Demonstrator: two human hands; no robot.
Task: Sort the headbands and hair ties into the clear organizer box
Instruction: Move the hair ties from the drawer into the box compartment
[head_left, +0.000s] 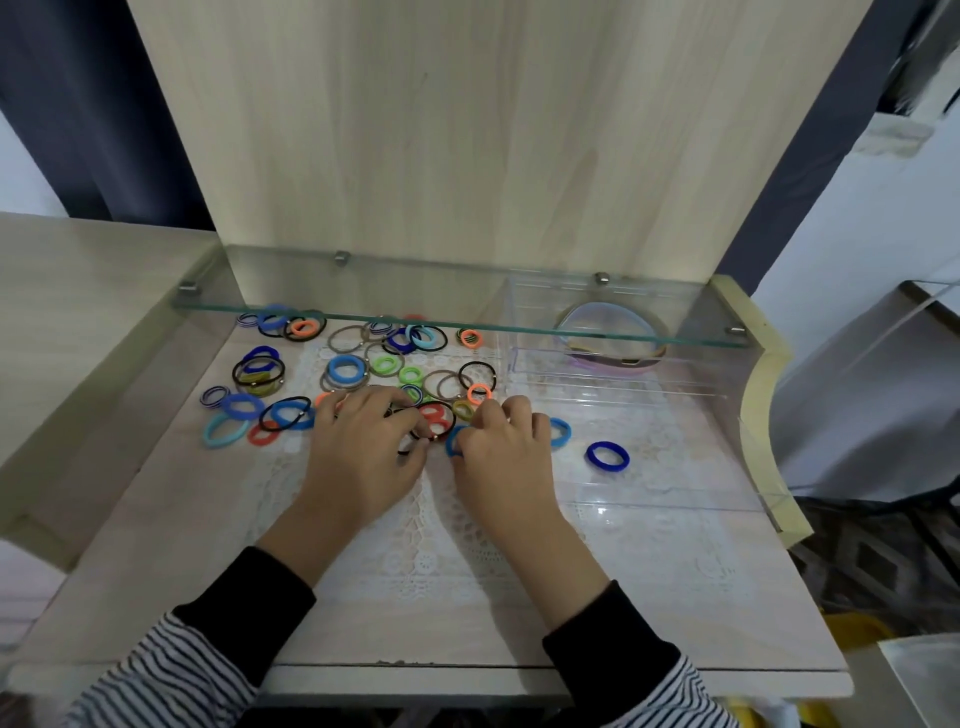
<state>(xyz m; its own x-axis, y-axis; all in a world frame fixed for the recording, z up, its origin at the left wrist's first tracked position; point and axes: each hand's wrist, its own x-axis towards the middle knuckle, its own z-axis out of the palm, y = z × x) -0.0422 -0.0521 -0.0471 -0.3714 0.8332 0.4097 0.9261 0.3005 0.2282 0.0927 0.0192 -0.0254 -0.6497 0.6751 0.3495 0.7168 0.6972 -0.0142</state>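
Several colourful hair ties (343, 370) lie scattered over the left and middle of the desk. The clear organizer box (675, 447) stands on the right; its near compartment holds a dark blue tie (608, 457) and a light blue tie (561, 432). Headbands (608, 332) lie in its far compartment under the glass shelf. My left hand (363, 447) rests on the pile with curled fingers touching a thin black tie (439, 408). My right hand (501, 449) pinches a blue tie (454, 439) beside the box's left wall.
A glass shelf (457, 322) runs above the back of the desk, covering the farthest ties and the headbands. A white lace mat (431, 545) covers the desk's middle. A wooden back panel rises behind. The desk's right edge has a cream raised rim (753, 405).
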